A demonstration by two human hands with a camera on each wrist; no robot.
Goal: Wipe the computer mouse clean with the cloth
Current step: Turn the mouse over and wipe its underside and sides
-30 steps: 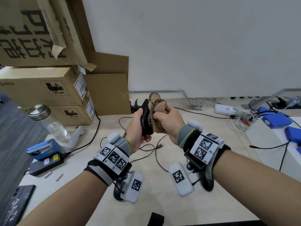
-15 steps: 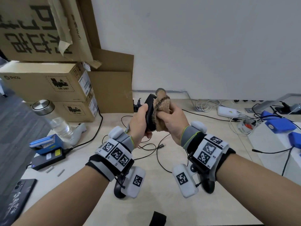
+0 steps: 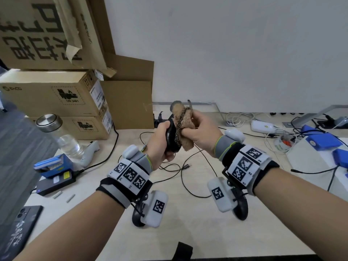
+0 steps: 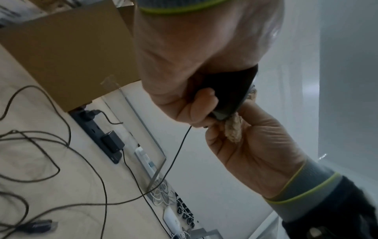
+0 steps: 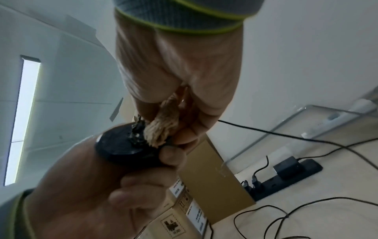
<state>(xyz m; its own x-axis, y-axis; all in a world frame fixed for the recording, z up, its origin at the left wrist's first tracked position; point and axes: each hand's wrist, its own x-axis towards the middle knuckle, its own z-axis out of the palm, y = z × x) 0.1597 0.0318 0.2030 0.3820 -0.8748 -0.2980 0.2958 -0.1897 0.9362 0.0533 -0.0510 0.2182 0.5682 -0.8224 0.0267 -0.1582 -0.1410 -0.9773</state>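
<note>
- Desk surface (image 3: 188, 223) of pale wood grain lies below both hands, strewn with loose black cables (image 3: 180, 166); a plain white wall (image 3: 244, 53) rises behind it.
- Stacked cardboard boxes (image 3: 56, 95) stand beyond and to the outer side of the left hand, with a glass jar (image 3: 60, 134) and a blue device (image 3: 54, 164) nearer on that side.
- A black power strip (image 4: 98, 131) lies on the desk beyond the hands, at the foot of the boxes; blue boxes (image 3: 320, 140) sit out past the right hand.
- The left hand (image 3: 160, 142) has its fingers and thumb curled round the black computer mouse (image 3: 172, 140), held up above the desk between the two hands.
- The mouse stands on end, its long axis near vertical, its curved top turned toward the right hand; which end is up cannot be told.
- The right hand (image 3: 201, 132) clutches the bunched tan cloth (image 3: 183, 123) and presses it against the mouse.
</note>
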